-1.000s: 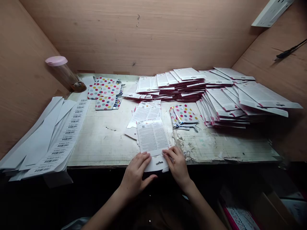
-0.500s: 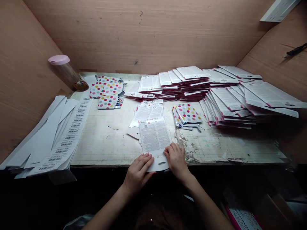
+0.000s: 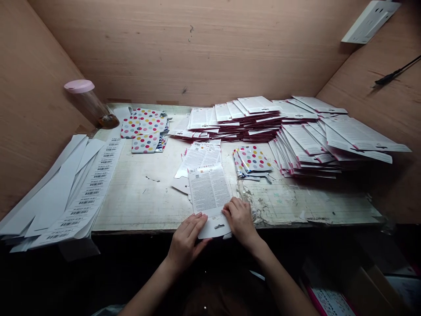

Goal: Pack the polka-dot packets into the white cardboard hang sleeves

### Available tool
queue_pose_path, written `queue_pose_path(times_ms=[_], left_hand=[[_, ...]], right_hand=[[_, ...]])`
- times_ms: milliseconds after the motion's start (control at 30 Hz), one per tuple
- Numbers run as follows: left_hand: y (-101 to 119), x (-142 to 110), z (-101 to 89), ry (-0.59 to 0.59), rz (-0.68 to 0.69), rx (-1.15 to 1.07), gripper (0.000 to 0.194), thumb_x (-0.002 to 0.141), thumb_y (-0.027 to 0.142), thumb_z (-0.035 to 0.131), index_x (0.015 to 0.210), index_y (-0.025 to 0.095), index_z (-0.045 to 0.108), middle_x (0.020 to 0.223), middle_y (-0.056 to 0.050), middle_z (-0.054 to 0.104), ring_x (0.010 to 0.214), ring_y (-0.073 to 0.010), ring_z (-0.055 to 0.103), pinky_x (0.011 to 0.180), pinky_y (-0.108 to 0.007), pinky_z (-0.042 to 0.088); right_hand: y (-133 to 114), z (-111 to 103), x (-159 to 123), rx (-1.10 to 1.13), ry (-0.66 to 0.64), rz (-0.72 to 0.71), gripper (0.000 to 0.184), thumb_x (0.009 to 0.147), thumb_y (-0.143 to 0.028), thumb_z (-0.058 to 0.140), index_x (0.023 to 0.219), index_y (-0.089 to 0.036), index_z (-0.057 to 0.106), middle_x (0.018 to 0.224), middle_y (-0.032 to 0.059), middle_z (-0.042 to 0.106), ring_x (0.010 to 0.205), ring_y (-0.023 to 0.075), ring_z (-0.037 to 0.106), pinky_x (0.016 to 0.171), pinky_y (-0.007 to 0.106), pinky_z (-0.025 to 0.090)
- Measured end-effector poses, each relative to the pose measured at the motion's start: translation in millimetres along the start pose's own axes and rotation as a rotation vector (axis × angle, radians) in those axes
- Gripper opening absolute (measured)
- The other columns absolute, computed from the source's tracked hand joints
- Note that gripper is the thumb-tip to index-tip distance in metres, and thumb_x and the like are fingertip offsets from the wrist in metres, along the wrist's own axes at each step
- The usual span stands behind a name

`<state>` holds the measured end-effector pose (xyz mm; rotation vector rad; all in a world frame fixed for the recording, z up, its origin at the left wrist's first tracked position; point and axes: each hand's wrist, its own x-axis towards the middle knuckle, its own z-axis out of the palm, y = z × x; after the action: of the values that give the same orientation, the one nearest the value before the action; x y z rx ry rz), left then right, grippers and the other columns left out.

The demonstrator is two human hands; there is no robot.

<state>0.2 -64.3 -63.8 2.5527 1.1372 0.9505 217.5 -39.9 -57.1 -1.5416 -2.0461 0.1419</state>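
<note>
A printed white card (image 3: 208, 193) with dense text and a hang-hole tab at its lower end lies at the table's front edge. My left hand (image 3: 187, 235) presses its lower left side, and my right hand (image 3: 240, 221) grips its lower right side. Just above it lie more loose printed sheets (image 3: 199, 157). To the right sits a small pile of polka-dot packets (image 3: 253, 159).
Tall overlapping piles of red-edged cards (image 3: 302, 140) fill the table's right and back. Polka-dot packets (image 3: 144, 131) lie at the back left, barcode label strips (image 3: 92, 188) at the left, and a pink-lidded jar (image 3: 88, 98) in the corner. Wooden walls surround the worn table (image 3: 138, 206).
The view has shifted slightly. Both hands stay at the card's lower end, with only small shifts in finger position.
</note>
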Motion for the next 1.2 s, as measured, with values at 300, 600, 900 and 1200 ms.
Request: queue_pose_path(times_ms=[300,600,900,1200], left_hand=[[-4,5,-5.0,0.016,0.059,0.002,0.058,0.084,0.033,0.067,0.137,0.021,0.047,0.118,-0.012,0.066,0.115,-0.0267,0.060,0.099,-0.042,0.050],[3,26,-10.7,-0.018,-0.215,-0.061,0.016,0.093,0.027,0.054,0.087,0.022,0.067,0.079,-0.002,0.064,0.077,-0.0172,0.059,0.071,-0.032,0.051],[16,42,-6.0,-0.052,-0.605,0.316,0.036,0.078,0.052,0.066,0.085,0.018,0.054,0.086,-0.009,0.058,0.083,-0.0295,0.053,0.072,-0.044,0.047],[17,65,-22.4,-0.401,-0.915,-0.023,0.034,0.081,0.053,0.056,0.087,0.020,0.061,0.081,-0.010,0.067,0.081,-0.0340,0.063,0.072,-0.043,0.046]], right_hand=[[-28,-35,-57,-0.061,-0.277,-0.336,0.011,0.090,-0.013,0.050,0.082,-0.020,0.055,0.084,0.0046,0.059,0.080,0.0210,0.051,0.078,0.037,0.038],[-1,-37,-9,0.304,-0.131,-0.136,0.015,0.094,-0.020,0.050,0.096,-0.022,0.065,0.091,0.0067,0.063,0.091,0.0219,0.056,0.079,0.037,0.049],[-14,-12,-15,-0.032,0.035,-0.106,0.023,0.092,-0.022,0.055,0.111,-0.023,0.067,0.107,0.0108,0.063,0.102,0.0270,0.054,0.087,0.047,0.048],[-19,-8,-15,-0.050,0.029,-0.217,0.046,0.083,-0.033,0.067,0.122,-0.010,0.060,0.125,0.0211,0.061,0.124,0.0351,0.051,0.096,0.052,0.051]])
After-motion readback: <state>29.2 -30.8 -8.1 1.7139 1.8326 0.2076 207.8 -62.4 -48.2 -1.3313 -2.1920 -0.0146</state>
